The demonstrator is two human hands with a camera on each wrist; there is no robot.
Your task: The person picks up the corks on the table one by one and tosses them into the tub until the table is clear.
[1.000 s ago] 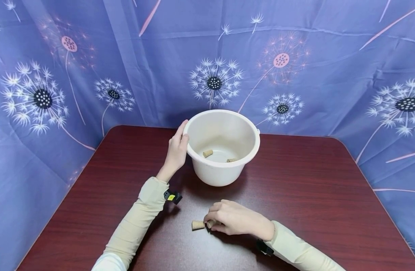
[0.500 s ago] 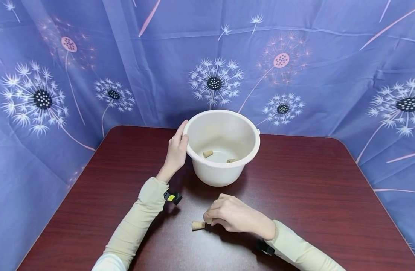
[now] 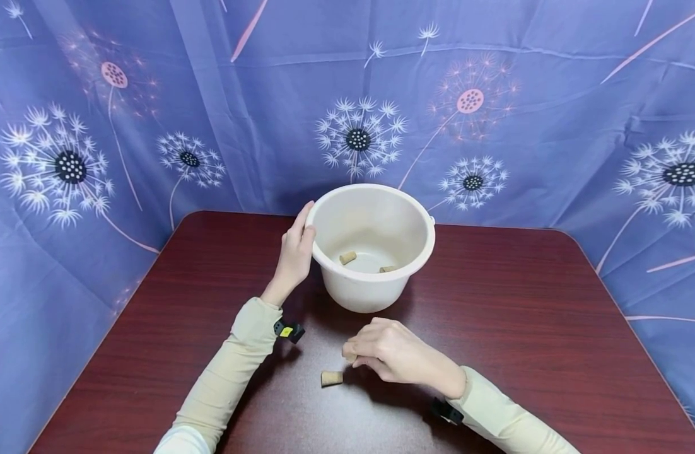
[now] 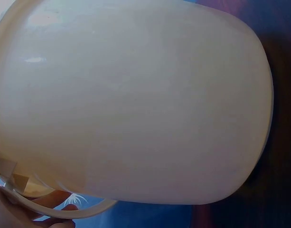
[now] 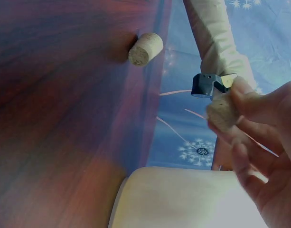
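Note:
A white plastic bucket [image 3: 363, 291] stands tilted slightly toward me, with two corks [image 3: 348, 258] visible on its inner bottom. My left hand [image 3: 294, 255] grips the left side of its rim; in the left wrist view the fingers show at the lower left, by the rim, and the bucket wall [image 4: 136, 99] fills most of the picture. Just in front of the bucket, my right hand [image 3: 394, 354] pinches a cork [image 5: 223, 114] between thumb and fingers, raised above the table. Another cork [image 3: 332, 378] lies on the table, left of and nearer than the right hand.
The dark red-brown wooden table [image 3: 512, 302] extends to both sides of the bucket. Behind and beside it hangs a blue cloth [image 3: 279, 126] with a dandelion print. A black wrist camera [image 3: 291, 330] sits on the left wrist.
The right hand has lifted a cork from beside the other one and moved it slightly up and toward the bucket. The left hand, bucket and remaining table cork have stayed in place.

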